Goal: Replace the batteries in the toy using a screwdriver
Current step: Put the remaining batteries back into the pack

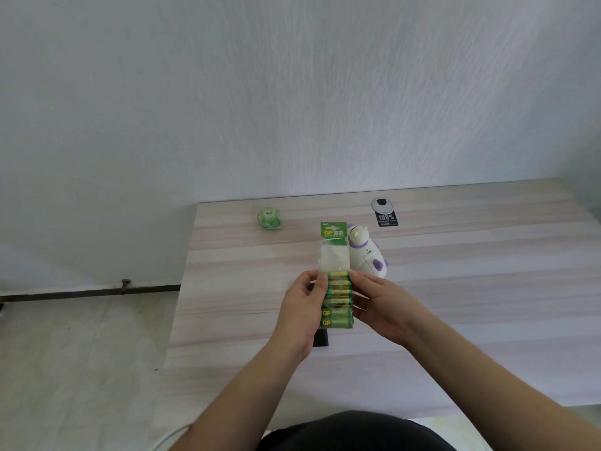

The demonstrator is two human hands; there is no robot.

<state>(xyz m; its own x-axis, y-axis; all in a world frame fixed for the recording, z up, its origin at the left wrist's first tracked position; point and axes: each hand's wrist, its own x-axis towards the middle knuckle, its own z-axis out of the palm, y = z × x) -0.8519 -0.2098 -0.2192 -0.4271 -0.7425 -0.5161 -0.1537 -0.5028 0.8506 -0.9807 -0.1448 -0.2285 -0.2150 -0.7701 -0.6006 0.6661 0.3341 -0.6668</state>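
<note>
We are holding a battery pack [336,288] in the middle of the frame, a little above the table [455,288]. It is a long strip. The top part is a green card with white letters, then a clear empty part, then a row of green and gold batteries [338,312] stacked one under the other. Its long side is running from the bottom of the frame toward the top, and the green card end is pointing up and away from us. Each battery is lying sideways, left to right.

Our left hand [304,315] is pinching the left edge of the pack, with the thumb on the front. Our right hand [383,305] is gripping the right edge, fingers curled around it near the top batteries.

Just behind the pack, on the right, a white and purple toy [366,255] is lying on the table. Its long side is also running up and down the frame. It is looking like it is touching the pack's edge, but we cannot tell for sure.

A small green cube [269,219] is sitting further up on the left. A round silver cap [383,205] with a black tag [387,219] is sitting in the upper right of the table. Something dark [321,338] is peeking out under our left hand.
</note>
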